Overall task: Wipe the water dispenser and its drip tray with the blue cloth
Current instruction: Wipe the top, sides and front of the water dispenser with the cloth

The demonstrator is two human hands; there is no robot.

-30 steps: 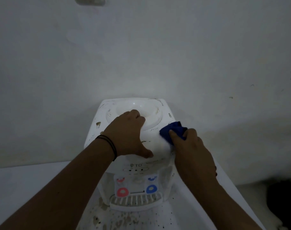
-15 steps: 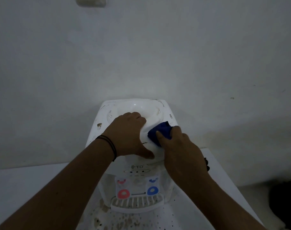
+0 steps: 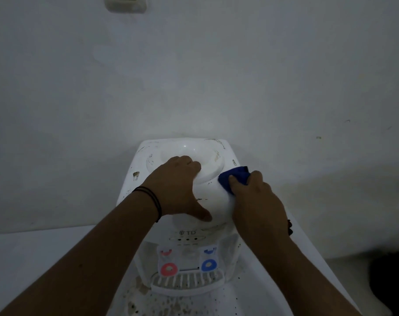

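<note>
A white tabletop water dispenser (image 3: pixel 214 201) stands against the wall, its top speckled with dark spots. My left hand (image 3: pixel 175 188) rests spread over the top, fingers curled onto the round bottle seat, thumb toward the front. My right hand (image 3: pixel 255 201) grips a bunched blue cloth (image 3: pixel 236 176) and presses it on the top's right side, beside the seat rim. Below the front panel sit a red tap (image 3: pixel 168 269) and a blue tap (image 3: pixel 208 265), above the white slatted drip tray (image 3: pixel 187 283).
The dispenser stands on a white counter (image 3: pixel 34 258) with dark stains (image 3: pixel 148 302) in front of the tray. A wall switch plate (image 3: pixel 125 3) is at the top. A dark object (image 3: pixel 390 281) sits low at the right, beyond the counter edge.
My right hand slid the blue cloth left toward the bottle seat, then back right to the top's right side. My left hand has stayed on the dispenser top.
</note>
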